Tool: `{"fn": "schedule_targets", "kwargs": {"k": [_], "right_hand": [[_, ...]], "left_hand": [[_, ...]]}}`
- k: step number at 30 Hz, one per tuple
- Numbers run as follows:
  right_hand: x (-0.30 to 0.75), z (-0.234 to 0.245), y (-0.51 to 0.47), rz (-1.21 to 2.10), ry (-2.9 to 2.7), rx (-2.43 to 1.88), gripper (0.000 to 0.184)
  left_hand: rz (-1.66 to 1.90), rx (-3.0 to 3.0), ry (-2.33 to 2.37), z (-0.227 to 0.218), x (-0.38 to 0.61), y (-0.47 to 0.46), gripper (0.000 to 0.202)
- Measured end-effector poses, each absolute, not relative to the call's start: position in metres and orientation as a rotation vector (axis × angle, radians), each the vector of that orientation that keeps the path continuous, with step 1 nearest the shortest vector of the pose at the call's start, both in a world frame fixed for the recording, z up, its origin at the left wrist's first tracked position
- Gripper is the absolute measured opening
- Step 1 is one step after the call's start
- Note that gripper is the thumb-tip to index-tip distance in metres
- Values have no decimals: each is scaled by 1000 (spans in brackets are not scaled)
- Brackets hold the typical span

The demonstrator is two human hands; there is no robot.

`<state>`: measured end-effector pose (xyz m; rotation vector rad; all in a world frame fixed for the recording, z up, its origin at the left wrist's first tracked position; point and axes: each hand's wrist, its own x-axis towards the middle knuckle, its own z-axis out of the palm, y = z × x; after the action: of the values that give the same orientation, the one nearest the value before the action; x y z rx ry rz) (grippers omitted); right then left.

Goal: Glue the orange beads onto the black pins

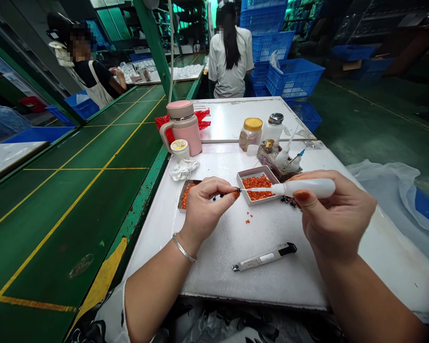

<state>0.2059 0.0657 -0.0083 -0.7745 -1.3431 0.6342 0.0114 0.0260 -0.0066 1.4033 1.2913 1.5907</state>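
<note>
Between thumb and forefinger, my left hand point(209, 205) pinches a small black piece point(239, 190) too tiny to name more exactly. My right hand point(338, 209) is wrapped round a white squeeze bottle point(307, 188) with a long thin nozzle. The nozzle tip points left and meets or nearly meets the black piece. Behind the nozzle lies an open white box point(252, 200) of small orange pieces point(258, 183). A second box of orange pieces point(187, 194) is partly hidden by my left hand. More black pieces point(289, 202) lie by my right hand.
A utility knife point(264, 257) lies near the front. Farther back stand a pink flask point(188, 128), a small tub point(180, 150), a yellow-lidded jar point(250, 134) and a tray of bottles point(279, 159). A green conveyor belt point(75, 190) runs along the left. Two people sit beyond.
</note>
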Motion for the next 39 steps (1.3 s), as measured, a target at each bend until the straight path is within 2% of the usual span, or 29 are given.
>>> {"fn": "schedule_targets", "kwargs": {"k": [15,23,29,37,39], "right_hand": [[207,-9,66,620,-1358,-799,25],[208,-8,66,619,-1340,-770,20],[210,-5,69,954,-1161,-734,16],[217,-1,89,1299,-743,-756,22],[220,-1,92,1338,-747,-771,30]], "left_hand": [[1606,1436,1285,-9,11,28,7],[1605,1432,1283,-8,11,28,7],[1605,1423,1272,-9,11,27,8],[1580,1337,1243,-7,10,27,9],[1577,1304,1230,-6,8,27,9]]}}
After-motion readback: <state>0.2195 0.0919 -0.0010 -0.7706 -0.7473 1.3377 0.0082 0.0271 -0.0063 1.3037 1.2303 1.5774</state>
